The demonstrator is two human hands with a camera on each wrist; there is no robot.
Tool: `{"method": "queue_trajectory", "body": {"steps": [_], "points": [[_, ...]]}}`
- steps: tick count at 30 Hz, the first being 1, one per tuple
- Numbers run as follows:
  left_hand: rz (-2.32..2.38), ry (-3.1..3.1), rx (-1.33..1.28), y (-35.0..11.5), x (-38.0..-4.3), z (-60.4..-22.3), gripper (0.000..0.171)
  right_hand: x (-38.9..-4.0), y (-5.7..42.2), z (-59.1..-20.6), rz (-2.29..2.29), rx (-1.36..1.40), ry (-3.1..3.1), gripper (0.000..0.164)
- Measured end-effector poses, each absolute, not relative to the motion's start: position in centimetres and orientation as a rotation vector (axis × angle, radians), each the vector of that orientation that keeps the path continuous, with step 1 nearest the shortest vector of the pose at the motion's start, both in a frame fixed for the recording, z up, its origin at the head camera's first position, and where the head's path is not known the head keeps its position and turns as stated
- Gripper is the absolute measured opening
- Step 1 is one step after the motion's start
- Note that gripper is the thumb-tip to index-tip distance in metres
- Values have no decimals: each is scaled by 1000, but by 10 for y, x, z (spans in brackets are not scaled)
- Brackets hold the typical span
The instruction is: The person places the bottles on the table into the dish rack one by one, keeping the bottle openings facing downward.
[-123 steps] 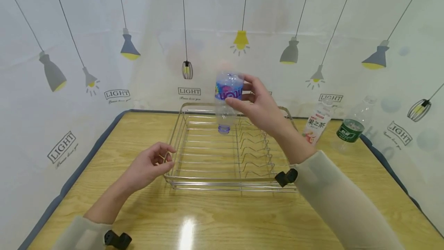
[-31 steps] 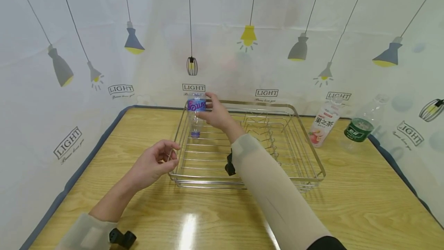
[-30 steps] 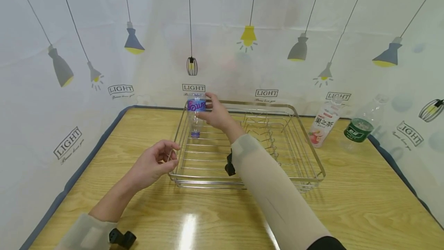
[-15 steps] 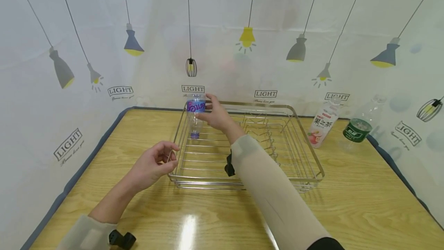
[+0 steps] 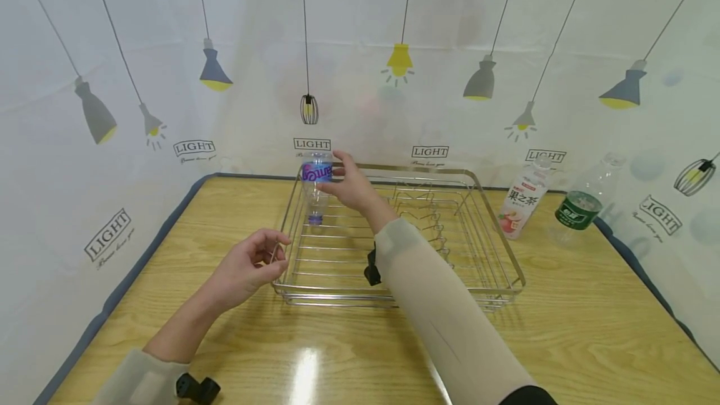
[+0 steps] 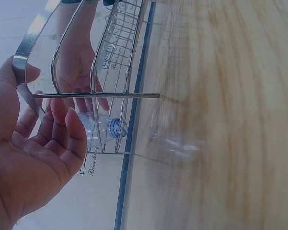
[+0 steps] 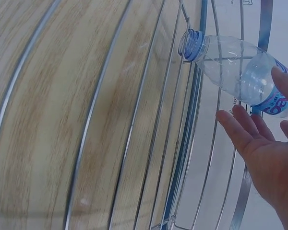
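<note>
A clear plastic bottle (image 5: 317,195) with a purple-blue label is upside down at the rack's far left corner. My right hand (image 5: 351,186) holds it near its base, thumb on the near side. In the right wrist view, some fingers (image 7: 235,127) of this hand extend apart from the bottle (image 7: 230,62); its blue neck lies by the wires. My left hand (image 5: 247,267) has thumb and fingers curled around the left rim of the metal wire dish rack (image 5: 388,291). In the left wrist view, the rim band passes between the thumb and fingers (image 6: 60,127).
At the right, a labelled fruit-tea bottle (image 5: 523,199) and a clear bottle with a green label (image 5: 579,210) stand side by side on the wooden table (image 5: 360,355). A lamp-printed curtain (image 5: 365,11) hangs behind and along both sides. Wavy dividers (image 5: 433,227) line the rack's right part.
Since the oldest frame, my right hand has carried the bottle left and down to the rack's far left corner. Over the last second, both hands have hardly moved.
</note>
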State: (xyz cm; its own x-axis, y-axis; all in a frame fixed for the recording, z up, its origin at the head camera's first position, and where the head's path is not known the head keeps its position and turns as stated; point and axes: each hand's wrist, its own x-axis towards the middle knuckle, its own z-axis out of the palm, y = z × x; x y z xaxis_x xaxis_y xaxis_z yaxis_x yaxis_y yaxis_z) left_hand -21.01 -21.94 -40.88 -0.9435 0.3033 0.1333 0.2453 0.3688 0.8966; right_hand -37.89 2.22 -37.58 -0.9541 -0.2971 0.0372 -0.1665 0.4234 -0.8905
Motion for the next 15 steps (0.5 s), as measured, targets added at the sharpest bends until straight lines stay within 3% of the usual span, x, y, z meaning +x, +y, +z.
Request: {"method": "queue_trajectory", "body": {"steps": [15], "points": [[1665, 2550, 503, -219, -211, -410, 38, -376, 26, -351, -1772, -472, 2555, 85]]}}
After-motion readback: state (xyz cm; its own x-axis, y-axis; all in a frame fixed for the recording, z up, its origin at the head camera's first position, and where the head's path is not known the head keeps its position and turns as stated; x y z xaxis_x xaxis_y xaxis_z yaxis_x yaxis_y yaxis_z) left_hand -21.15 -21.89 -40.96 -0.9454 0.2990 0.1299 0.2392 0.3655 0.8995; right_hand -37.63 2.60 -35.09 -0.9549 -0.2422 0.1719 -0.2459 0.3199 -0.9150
